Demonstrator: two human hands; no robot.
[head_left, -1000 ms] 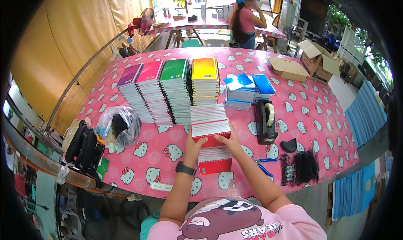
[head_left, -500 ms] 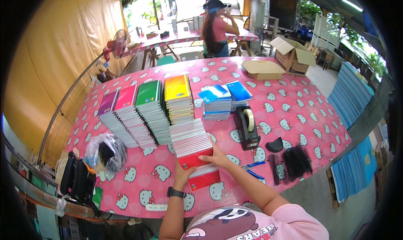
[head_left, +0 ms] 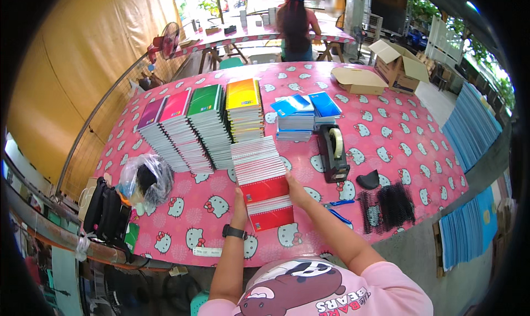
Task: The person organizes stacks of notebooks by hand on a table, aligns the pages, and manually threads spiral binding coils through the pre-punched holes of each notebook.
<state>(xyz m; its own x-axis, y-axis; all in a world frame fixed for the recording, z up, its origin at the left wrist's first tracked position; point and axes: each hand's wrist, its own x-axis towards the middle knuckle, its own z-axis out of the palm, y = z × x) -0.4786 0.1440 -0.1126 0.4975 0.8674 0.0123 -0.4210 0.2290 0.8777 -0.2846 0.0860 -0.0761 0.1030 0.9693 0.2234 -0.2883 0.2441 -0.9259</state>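
Right in front of me, a fanned stack of red spiral notebooks (head_left: 266,189) leans back in steps, with its white page edges and bindings showing. A smaller pile of red notebooks (head_left: 271,219) lies against its near side. My left hand (head_left: 240,210) is pressed along the stack's left side, a dark watch (head_left: 234,232) on the wrist. On the opposite side, my right hand (head_left: 297,191) presses in, so the stack is held between both palms. Some fingers are hidden behind the notebooks.
Behind stand stacks of purple (head_left: 152,112), pink (head_left: 175,107), green (head_left: 204,100), yellow (head_left: 243,95) and blue notebooks (head_left: 293,107). To the right lie a tape dispenser (head_left: 334,156), blue-handled pliers (head_left: 338,212) and black binding coils (head_left: 393,206). A plastic bag (head_left: 146,178) sits left. A person (head_left: 296,23) is beyond.
My thumbs have come off the top of the red notebooks and my hands now lie along the sides. The view has shifted, and the person behind has turned and lowered an arm.
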